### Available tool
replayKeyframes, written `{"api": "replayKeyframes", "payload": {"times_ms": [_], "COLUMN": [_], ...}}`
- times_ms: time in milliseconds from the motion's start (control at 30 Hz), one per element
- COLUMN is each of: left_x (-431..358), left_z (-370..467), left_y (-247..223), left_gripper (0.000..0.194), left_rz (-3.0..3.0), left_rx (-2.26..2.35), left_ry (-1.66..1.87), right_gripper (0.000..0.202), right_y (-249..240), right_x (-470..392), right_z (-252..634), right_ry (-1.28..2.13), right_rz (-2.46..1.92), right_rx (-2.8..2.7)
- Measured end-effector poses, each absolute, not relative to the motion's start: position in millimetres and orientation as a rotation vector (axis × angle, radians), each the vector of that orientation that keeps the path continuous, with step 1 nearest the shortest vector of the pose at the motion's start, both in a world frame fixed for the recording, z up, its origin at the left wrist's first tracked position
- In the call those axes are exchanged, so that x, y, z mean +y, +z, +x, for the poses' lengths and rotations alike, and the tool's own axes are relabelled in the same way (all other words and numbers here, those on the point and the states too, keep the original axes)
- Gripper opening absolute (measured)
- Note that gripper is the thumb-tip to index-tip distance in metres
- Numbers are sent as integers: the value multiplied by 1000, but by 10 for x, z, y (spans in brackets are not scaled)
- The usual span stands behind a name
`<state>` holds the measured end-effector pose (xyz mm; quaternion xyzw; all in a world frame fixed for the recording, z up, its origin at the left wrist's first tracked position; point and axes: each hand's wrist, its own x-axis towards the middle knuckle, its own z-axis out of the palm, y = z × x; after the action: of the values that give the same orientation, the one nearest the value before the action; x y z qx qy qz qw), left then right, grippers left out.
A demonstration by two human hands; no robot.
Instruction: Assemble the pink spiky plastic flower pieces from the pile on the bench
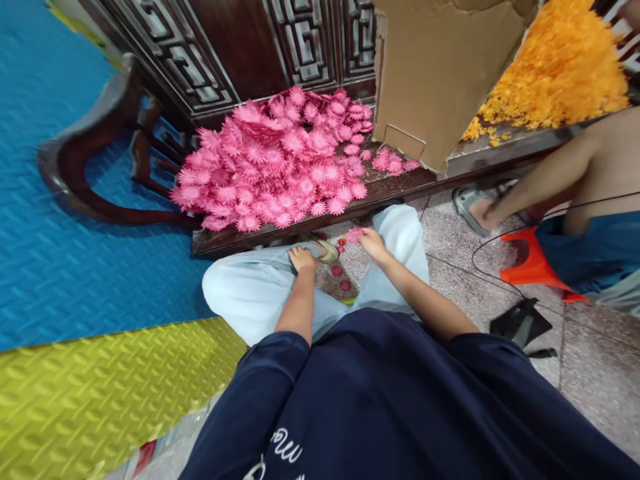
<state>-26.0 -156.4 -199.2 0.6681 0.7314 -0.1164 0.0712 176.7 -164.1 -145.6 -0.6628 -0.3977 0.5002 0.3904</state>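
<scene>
In the head view my right hand (373, 245) is pinched around a pink artificial flower (353, 235), just in front of the bench edge. My left hand (303, 259) rests on my trouser leg, fingers lying over the cloth with nothing visible in them. A large heap of pink flowers (280, 160) covers the wooden bench (410, 184) ahead of both hands. Between my legs, a few darker pink flowers (345, 285) lie on the speckled floor.
A cardboard sheet (440, 80) stands on the bench, separating the pink heap from orange flowers (565, 73). Another person's leg (555, 160) and an orange stool (525, 263) are to the right, with a black cable (475, 260). Blue matting (100, 280) lies left.
</scene>
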Motion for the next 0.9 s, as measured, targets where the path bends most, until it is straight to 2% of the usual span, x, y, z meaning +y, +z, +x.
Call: {"api": "replayKeyframes", "payload": {"times_ms": [167,433,900], "left_x": [-1620,-1697,-1821], "left_z": [-335,-306,-403], "left_y": [-2004,-2048,-1979], "left_gripper": [38,35,34], "left_rz": [2064,2027,1676], "left_rx": [2187,2257,2515], "left_ry": [-334,-253,148], "right_gripper": [12,16,7], "right_y": [-1384,-1697,-2154], "right_x": [-1625,-2110,-1595], "right_z": [1763,1368,1096], "right_ry": [1146,1167,1118], "right_rz": [-1618,-1503,-1567], "right_rx": [-1051,-1138,-1080]}}
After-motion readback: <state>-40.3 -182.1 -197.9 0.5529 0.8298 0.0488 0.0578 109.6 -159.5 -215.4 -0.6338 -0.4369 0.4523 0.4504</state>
